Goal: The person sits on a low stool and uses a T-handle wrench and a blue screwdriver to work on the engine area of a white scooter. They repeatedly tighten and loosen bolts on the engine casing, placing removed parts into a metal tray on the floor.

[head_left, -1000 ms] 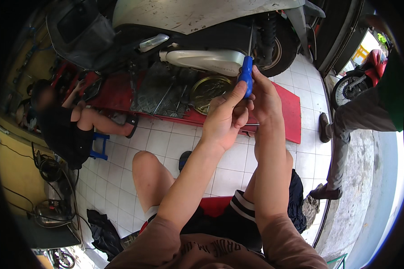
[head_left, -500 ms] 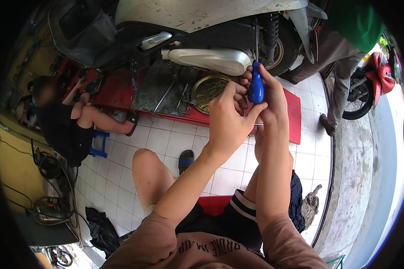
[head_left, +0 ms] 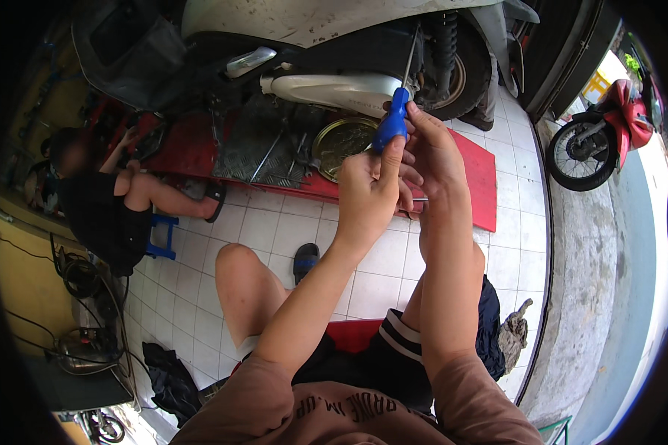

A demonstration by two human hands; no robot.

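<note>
Pointing forward from both hands, the blue screwdriver [head_left: 391, 127] tilts its shaft slightly right; the right hand [head_left: 442, 159], loosely curled, holds the handle nearer the shaft; the left hand [head_left: 369, 194], partly closed, touches its butt, grip unclear.

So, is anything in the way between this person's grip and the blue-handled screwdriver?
Nothing visible: the left-hand grip has its thumb on the blue-handled screwdriver, and the right-hand grip meets the handle nearer the shaft. The shaft points up beside the rear shock absorber; its tip can't be made out.
</note>
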